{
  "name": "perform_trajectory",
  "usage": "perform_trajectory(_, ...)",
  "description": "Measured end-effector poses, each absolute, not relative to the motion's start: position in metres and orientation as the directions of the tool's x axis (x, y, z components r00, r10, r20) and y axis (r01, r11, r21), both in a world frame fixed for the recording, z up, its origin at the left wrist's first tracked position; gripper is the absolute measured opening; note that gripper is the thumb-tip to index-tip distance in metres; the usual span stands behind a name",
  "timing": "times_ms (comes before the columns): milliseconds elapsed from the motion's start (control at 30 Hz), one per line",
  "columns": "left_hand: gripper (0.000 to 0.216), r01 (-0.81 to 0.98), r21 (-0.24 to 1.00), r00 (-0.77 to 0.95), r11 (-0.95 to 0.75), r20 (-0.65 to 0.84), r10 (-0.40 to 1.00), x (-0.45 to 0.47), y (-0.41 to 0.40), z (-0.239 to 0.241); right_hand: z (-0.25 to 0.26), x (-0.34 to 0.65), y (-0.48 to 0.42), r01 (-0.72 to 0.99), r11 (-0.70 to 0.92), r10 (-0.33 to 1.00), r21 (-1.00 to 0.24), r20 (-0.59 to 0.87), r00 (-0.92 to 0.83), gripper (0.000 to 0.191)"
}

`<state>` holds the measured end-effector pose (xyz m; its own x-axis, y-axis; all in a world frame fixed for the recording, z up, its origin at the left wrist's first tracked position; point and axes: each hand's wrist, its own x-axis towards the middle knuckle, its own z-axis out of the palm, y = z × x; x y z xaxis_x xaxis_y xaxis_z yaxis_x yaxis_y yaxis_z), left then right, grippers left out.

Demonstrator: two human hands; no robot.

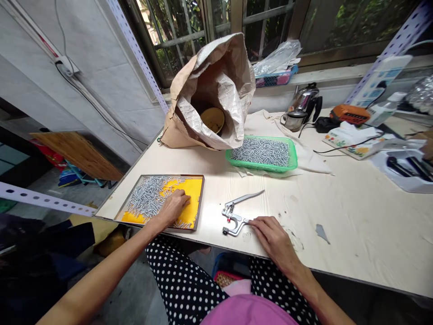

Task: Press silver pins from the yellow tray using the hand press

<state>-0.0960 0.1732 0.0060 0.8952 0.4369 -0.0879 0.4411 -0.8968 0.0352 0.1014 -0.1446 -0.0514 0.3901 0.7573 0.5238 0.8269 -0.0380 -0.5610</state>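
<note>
My left hand (175,206) is over a shallow tray (202,189) with a yellow bottom, its fingers curled together just above the bare yellow part. What the fingertips hold, if anything, is hidden. Small silvery metal pins or screws (145,198) are heaped in the tray's left half, and several lie loose near its front edge. My right hand (274,237) grips the lower handle of grey hand-press pliers (237,222), which lie on the table with their handles spread apart. The jaws point left, with a spring and a small red part between them.
Behind the pliers stands a green plastic basket (262,169) full of similar metal pieces. An open woven sack (186,122) with a round yellowish container (213,119) inside leans at the back. To the right are a steel kettle (304,101), an orange tool (350,114) and a white tray (412,178).
</note>
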Motion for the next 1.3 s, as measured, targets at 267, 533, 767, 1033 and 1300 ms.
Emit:
perform_trajectory(267, 0.024, 0.379, -0.005, 0.923, -0.925, -0.064, 0.379, -0.103, 0.168, 0.001, -0.049, 0.101, -0.142, 0.857, -0.08, 0.788, -0.509, 0.495, 0.367, 0.022)
perform_trajectory(533, 0.019, 0.52, 0.613, 0.783, -0.595, -0.062, 0.619, -0.07, 0.104, 0.025, -0.055, 0.103, -0.135, 0.907, -0.179, 0.849, -0.382, 0.406, 0.338, 0.029)
perform_trajectory(767, 0.043, 0.588, 0.808, 0.651, 0.047, -0.506, 0.566, -0.039, 0.052, 0.008, -0.059, 0.112, -0.126, 0.929, -0.205, 0.879, -0.308, 0.36, 0.313, 0.016)
perform_trajectory(1033, 0.047, 0.661, 0.745, 0.604, 0.093, -0.602, 0.522, -0.032, 0.05, 0.002, -0.058, 0.111, -0.124, 0.896, -0.236, 0.859, -0.375, 0.35, 0.373, 0.017)
perform_trajectory(1300, 0.044, 0.719, 0.69, 0.574, 0.086, -0.659, 0.486, -0.025, 0.055, 0.003, -0.059, 0.112, -0.124, 0.895, -0.227, 0.864, -0.384, 0.344, 0.367, 0.016)
